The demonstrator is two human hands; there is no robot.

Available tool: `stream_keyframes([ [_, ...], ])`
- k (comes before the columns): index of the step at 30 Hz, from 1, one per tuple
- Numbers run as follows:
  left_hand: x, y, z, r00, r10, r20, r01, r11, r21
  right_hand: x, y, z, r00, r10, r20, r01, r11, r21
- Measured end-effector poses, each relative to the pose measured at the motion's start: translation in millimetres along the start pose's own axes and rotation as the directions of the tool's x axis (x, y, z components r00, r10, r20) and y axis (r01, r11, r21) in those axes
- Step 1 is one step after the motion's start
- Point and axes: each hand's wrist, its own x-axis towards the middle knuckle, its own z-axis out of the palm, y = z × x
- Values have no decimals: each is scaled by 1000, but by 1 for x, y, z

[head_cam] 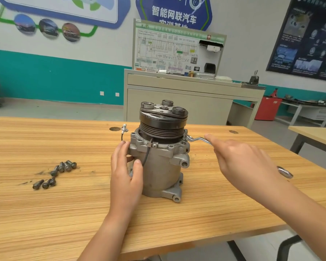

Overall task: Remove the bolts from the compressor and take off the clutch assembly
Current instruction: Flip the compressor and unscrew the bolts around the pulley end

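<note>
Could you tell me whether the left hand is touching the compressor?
Touching: the head view shows the left hand cupping the compressor, thumb on its body.

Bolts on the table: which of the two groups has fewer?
The front group, nearest the person, with three bolts. The back group, closer to the compressor, holds at least four.

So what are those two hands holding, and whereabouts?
The left hand grips the compressor by the side of its body; the right hand holds the wrench around its middle.
</note>
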Motion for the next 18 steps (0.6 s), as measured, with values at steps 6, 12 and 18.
stream_keyframes([
  [6,0,-1,1,1000,-8,-2,8,1000,-8,6,-27,-13,994,8,111,20,968,-251],
  [12,0,0,1,1000,-10,-4,10,1000,-7,17,-46,-25,979,-94,182,147,941,-305],
  [18,-1,0,0,1000,-14,3,14,1000,-8,40,13,-21,954,-286,93,301,917,-261],
])
